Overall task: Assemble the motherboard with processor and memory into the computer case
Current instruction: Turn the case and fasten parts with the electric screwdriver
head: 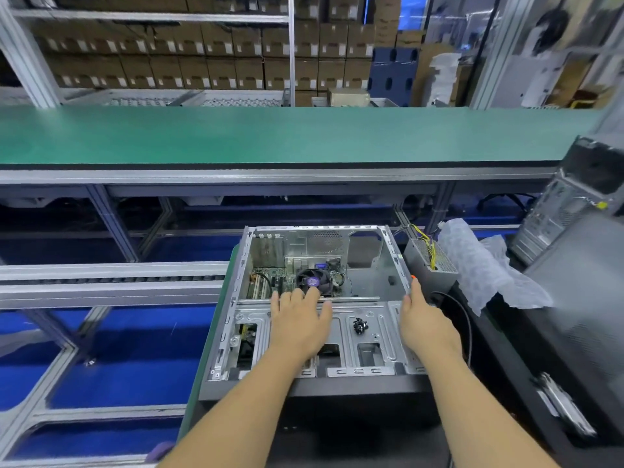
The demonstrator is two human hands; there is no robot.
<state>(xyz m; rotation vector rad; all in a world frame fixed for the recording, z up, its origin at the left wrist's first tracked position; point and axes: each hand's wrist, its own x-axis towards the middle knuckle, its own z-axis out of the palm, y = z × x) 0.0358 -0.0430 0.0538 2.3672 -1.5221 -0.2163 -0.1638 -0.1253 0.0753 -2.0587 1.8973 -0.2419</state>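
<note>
Inside open case (391, 261), motherboard (270, 282) with fan, screws (360, 325), both hands flat, apart.

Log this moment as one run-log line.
board: in case | left hand: open, fingertips on fan | right hand: open, on case's right wall | screws: loose on bracket

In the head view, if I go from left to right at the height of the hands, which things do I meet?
Blue floor → computer case → left hand → small black screws → right hand → black cable → white bubble wrap.
</note>
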